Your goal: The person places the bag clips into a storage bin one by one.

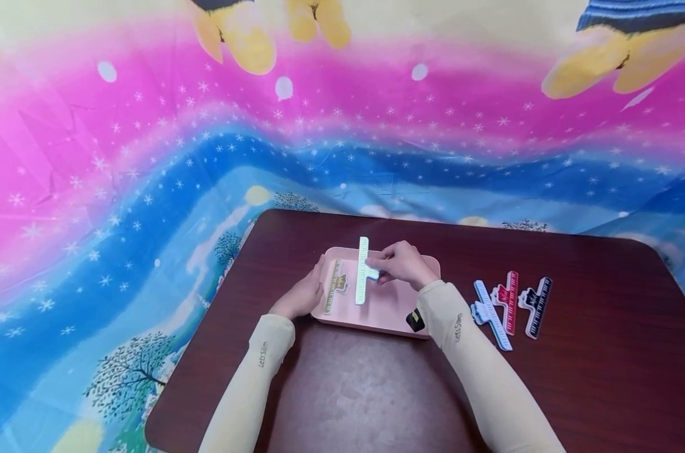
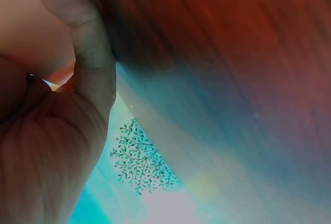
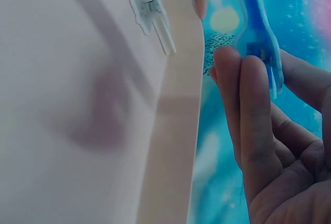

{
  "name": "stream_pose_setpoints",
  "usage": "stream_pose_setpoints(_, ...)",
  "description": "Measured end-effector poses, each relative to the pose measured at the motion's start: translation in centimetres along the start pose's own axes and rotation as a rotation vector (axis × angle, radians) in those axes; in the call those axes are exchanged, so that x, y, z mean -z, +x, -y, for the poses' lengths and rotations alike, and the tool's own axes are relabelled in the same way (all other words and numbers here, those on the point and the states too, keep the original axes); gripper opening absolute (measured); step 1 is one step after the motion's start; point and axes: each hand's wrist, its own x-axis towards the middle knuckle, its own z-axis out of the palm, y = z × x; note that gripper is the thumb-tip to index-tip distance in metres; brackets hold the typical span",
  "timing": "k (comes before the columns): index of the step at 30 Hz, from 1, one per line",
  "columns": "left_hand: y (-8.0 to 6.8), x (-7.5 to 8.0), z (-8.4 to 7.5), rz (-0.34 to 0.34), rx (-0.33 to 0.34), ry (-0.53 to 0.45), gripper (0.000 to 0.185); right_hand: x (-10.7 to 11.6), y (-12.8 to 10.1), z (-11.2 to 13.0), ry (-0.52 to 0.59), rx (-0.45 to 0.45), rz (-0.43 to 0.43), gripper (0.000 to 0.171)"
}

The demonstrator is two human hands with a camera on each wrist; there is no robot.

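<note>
evidently i am in the carrying step: my right hand (image 1: 406, 264) pinches the short handle of a pale clip (image 1: 361, 277), holding its long strip clear above the pink tray (image 1: 395, 308). my left hand (image 1: 304, 294) rests against the tray's left side, its fingers straight rather than curled, which i take as steadying it. whether the pale clip is going in or coming out, i cannot tell. the next move, i judge, calls for a level wrist and a light pinch, since squeezing the handle could spread the strip; if the clip is to lie in the tray, it should come down flat beside the gold clip (image 1: 332, 296) without knocking it.

the clips look like stiff, smooth plastic, each a straight narrow bar with a stubby, wavy-edged handle at its side, and key-like marks run along the bars. the right wrist view shows a little coiled spring at the handle i hold. the tray is shallow and plain, with rounded corners and a raised wall. to its right on the table (image 1: 365, 390), dark reddish brown with a dull sheen, lie a blue clip (image 1: 499, 330), a red clip (image 1: 511, 311) and a black clip (image 1: 539, 308). behind hangs a creased cloth (image 1: 376, 157), printed with snowflakes.
</note>
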Motion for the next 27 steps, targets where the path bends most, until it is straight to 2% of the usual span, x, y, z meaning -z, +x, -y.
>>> stream_pose_setpoints(8, 0.1, -0.1, 0.1, -0.003, 0.005, 0.009, 0.067, -0.4, 0.6, -0.3, -0.009, -0.035, -0.029, 0.035)
stream_pose_setpoints(14, 0.2, -0.2, 0.3, 0.006, -0.001, 0.018, 0.069, -0.7, 1.2, -0.9, -0.017, -0.030, -0.040, 0.032)
stream_pose_setpoints(20, 0.0, -0.3, 0.3, -0.006, 0.007, -0.002, 0.068, -1.3, 1.6, -1.4, -0.075, -0.034, -0.067, 0.026)
stream_pose_setpoints(27, 0.1, -0.4, 0.1, -0.005, 0.016, 0.004, 0.068, -1.9, 1.9, -1.7, -0.116, -0.041, -0.085, 0.026)
